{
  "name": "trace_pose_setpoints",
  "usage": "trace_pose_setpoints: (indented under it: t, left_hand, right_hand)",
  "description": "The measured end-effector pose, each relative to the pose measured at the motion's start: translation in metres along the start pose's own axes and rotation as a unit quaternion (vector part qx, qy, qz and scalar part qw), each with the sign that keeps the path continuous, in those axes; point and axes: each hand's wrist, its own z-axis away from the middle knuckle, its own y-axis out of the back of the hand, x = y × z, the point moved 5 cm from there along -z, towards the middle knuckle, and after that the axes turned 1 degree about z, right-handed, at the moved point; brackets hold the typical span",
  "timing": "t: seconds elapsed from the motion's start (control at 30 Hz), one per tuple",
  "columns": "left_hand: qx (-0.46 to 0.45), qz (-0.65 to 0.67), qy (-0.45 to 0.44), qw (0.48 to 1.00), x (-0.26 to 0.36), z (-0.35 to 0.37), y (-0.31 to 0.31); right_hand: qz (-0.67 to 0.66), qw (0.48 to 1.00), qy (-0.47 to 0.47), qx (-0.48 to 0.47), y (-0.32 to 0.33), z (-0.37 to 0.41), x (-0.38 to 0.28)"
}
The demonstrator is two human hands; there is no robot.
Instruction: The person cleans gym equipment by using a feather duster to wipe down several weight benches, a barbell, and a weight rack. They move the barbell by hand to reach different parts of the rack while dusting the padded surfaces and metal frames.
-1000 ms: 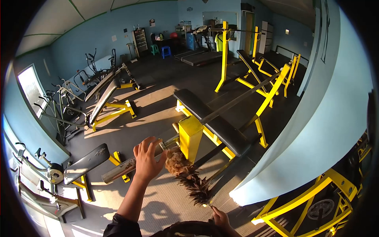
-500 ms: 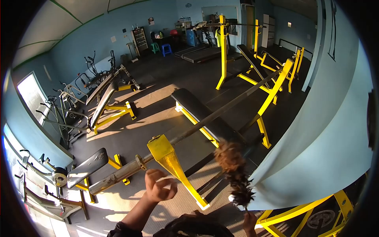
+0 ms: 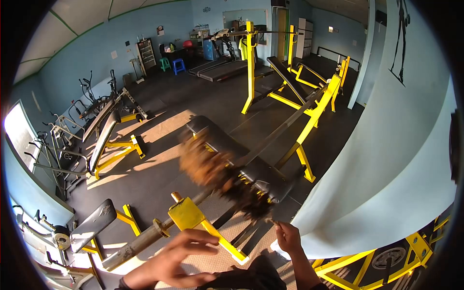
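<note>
My right hand point(image 3: 288, 237) is closed around the thin handle of a brown feather duster point(image 3: 224, 176). The duster's feathers, blurred by motion, slant up and left over the barbell point(image 3: 280, 128) and part of the black padded bench point(image 3: 217, 133). My left hand point(image 3: 181, 258) has its fingers spread and holds nothing. It is just below the yellow barbell support point(image 3: 187, 213) and to the right of the thick metal bar end point(image 3: 133, 246).
Another padded bench point(image 3: 94, 226) stands at lower left. A yellow frame point(image 3: 357, 270) with a weight plate is at lower right, beneath a pale wall point(image 3: 357, 212). Farther back are a yellow rack point(image 3: 251, 67), a treadmill point(image 3: 222, 70) and a blue stool point(image 3: 179, 65).
The feather duster has swung left and now crosses the bench and bar. My right hand has come up into fuller view. My left hand has moved lower, its fingers more spread. The view has shifted right.
</note>
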Motion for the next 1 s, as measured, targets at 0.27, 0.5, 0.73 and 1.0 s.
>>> trace_pose_setpoints:
  t: [0.27, 0.5, 0.73, 1.0]
  left_hand:
    - [0.010, -0.173, 0.144, 0.974, -0.046, -0.100, 0.071]
    - [-0.184, -0.332, 0.105, 0.919, -0.121, -0.190, 0.006]
    - [-0.297, -0.369, 0.232, 0.850, -0.203, -0.184, -0.028]
    - [-0.243, -0.513, 0.112, 0.816, -0.255, -0.156, -0.038]
  right_hand:
    - [0.005, 0.962, -0.109, 0.250, -0.031, -0.101, 0.118]
    - [0.058, 0.906, -0.185, 0.376, -0.042, -0.232, 0.262]
    - [0.188, 0.886, -0.235, 0.354, 0.079, -0.345, 0.369]
    - [0.158, 0.863, -0.375, 0.299, 0.176, -0.484, 0.410]
